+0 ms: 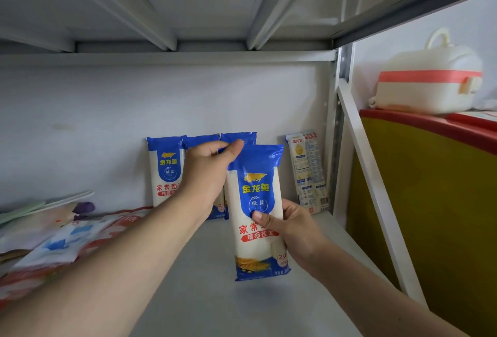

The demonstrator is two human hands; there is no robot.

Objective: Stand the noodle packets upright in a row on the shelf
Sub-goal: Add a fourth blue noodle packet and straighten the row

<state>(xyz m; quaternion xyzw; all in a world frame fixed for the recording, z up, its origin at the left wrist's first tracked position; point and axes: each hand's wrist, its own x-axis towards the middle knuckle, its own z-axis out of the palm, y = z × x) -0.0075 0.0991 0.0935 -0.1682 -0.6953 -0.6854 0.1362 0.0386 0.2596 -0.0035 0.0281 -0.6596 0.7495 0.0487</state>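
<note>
Upright, the noodle packet is pinched between left hand above and right hand below.

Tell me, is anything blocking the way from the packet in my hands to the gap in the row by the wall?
Nothing visible does. The held packet faces a bare gap on the shelf, between the blue packets and the pale packet. Only your left hand reaches across near there.

Packet I'm holding: glossy plastic film, smooth, catching light.
Shelf: painted metal, matt grey, looking smooth.
Frame upright: bare dull metal, punched with holes.
Lidded box: white plastic, shining softly.
</note>
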